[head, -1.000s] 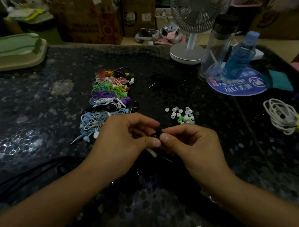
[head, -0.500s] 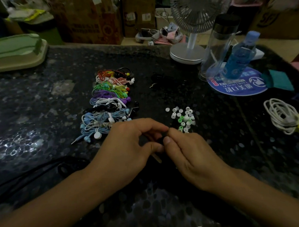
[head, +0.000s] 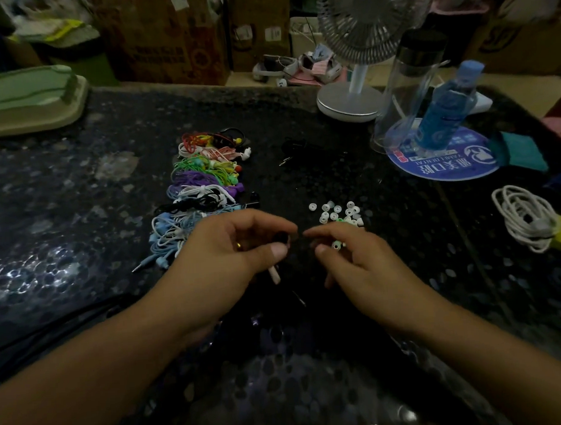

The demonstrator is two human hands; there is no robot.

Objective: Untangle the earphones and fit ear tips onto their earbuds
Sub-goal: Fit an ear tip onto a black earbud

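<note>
My left hand (head: 233,256) pinches a small black earbud (head: 282,237) between thumb and forefinger; a white stem (head: 274,274) pokes out below the thumb. My right hand (head: 355,263) hovers just right of it, fingers loosely curled, holding nothing that I can see. A scatter of white and green ear tips (head: 337,213) lies on the dark speckled table (head: 80,221) just beyond my right fingers. Left of them runs a row of coiled earphones (head: 204,183) in red, green, purple, white, black and blue. The black earphone's cable is lost against the dark table.
A white desk fan (head: 351,101), a clear bottle (head: 408,88) and a blue bottle (head: 448,105) on a round blue mat (head: 444,165) stand at the back right. A white coiled cable (head: 527,217) lies at the right edge. A green tray (head: 26,98) sits far left.
My hands, which pinched together at the earbud, have parted. The right hand let go and moved right toward the ear tips; the left keeps the black earbud.
</note>
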